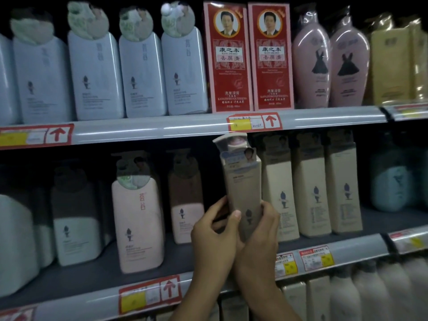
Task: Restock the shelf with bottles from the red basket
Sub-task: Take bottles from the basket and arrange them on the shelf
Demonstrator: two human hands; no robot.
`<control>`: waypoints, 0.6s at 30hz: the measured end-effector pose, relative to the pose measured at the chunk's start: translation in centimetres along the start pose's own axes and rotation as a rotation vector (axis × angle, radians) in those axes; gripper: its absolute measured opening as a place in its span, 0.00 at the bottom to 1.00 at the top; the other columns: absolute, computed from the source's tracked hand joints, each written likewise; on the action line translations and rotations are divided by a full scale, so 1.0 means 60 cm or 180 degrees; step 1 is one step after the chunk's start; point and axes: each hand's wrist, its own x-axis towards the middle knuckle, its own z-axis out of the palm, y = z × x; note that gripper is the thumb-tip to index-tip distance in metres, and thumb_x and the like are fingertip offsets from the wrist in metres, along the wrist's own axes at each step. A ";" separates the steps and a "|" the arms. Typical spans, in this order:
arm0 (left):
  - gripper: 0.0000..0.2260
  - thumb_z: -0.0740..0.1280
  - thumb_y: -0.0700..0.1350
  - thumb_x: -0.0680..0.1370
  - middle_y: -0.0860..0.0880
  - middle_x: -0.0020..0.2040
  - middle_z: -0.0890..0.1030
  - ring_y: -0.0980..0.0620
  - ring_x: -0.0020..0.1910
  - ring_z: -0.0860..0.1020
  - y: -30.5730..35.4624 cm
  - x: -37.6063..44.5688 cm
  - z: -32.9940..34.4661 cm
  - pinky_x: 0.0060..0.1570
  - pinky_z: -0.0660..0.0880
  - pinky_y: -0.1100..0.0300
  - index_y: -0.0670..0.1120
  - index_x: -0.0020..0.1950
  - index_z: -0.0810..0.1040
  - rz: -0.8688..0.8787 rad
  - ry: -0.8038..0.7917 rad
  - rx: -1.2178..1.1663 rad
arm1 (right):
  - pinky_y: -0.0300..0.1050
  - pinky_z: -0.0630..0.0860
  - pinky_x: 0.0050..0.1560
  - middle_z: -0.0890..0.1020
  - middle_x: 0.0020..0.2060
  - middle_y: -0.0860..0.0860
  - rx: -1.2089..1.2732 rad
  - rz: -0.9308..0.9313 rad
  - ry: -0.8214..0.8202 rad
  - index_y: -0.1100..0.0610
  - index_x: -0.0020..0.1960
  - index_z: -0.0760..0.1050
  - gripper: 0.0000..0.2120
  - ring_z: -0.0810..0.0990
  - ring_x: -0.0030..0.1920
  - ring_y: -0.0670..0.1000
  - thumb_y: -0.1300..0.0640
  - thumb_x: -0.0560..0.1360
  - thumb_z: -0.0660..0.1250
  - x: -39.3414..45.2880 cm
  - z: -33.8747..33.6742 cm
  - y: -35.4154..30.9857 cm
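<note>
A tall beige bottle (243, 181) with a clear wrapped cap is held upright in front of the middle shelf (97, 269). My left hand (215, 237) grips its lower left side, thumb across the front. My right hand (261, 237) grips its lower right side. The bottle stands just left of a row of three matching beige bottles (310, 188), with a dark gap behind it. The red basket is out of view.
Pink bottles (136, 223) stand left of the gap on the middle shelf. The upper shelf holds pale blue bottles (141, 75), two red boxes (249, 56) and pink bottles (331, 63). White bottles (370, 297) fill the shelf below.
</note>
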 end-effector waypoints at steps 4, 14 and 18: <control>0.18 0.73 0.43 0.78 0.72 0.45 0.83 0.69 0.47 0.83 0.002 -0.005 0.003 0.44 0.78 0.74 0.51 0.67 0.81 0.0143 0.0051 0.0118 | 0.49 0.80 0.53 0.70 0.66 0.55 -0.0067 0.0042 -0.0057 0.52 0.73 0.58 0.35 0.77 0.61 0.56 0.55 0.74 0.76 0.001 0.001 0.000; 0.17 0.76 0.40 0.75 0.61 0.53 0.85 0.67 0.53 0.82 -0.011 -0.013 0.010 0.50 0.77 0.74 0.55 0.62 0.83 0.0303 0.0473 0.0001 | 0.29 0.76 0.46 0.69 0.64 0.53 0.0268 0.0278 -0.0097 0.49 0.71 0.59 0.36 0.76 0.54 0.43 0.59 0.72 0.77 0.009 0.005 0.003; 0.15 0.75 0.45 0.76 0.59 0.54 0.86 0.65 0.54 0.82 -0.008 -0.005 0.012 0.54 0.78 0.69 0.53 0.62 0.83 0.0201 0.0460 0.0050 | 0.50 0.72 0.67 0.65 0.75 0.56 -0.0283 0.0155 -0.0463 0.54 0.81 0.51 0.39 0.68 0.71 0.55 0.55 0.79 0.70 0.018 0.000 -0.013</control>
